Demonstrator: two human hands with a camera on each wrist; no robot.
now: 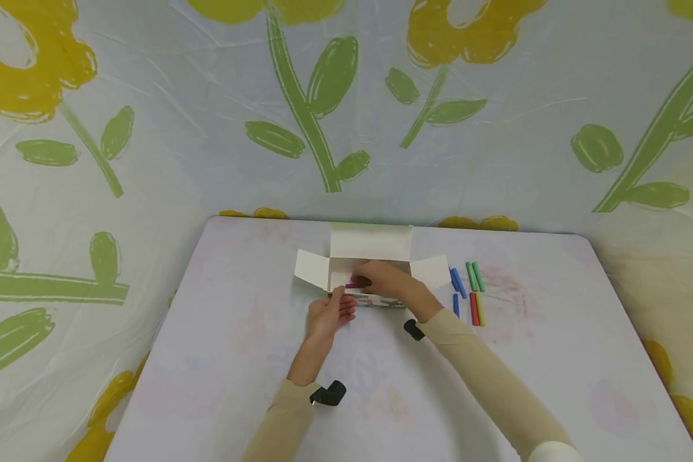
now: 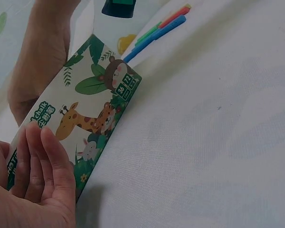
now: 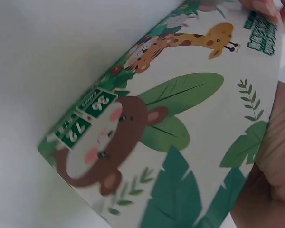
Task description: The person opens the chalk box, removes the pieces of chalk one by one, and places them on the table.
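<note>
A white chalk box, printed with animals and leaves on its front, lies with its flaps folded out. My left hand holds the front wall near the left corner, thumb at the rim and fingers against the outside. Inside the box, my right hand has its fingers on a purple chalk stick, which it appears to pinch. The box front hides the right fingertips in the right wrist view.
Right of the box lie several loose chalk sticks: blue, green, red and yellow-green. The pale table meets a flower-printed cloth at its back and sides.
</note>
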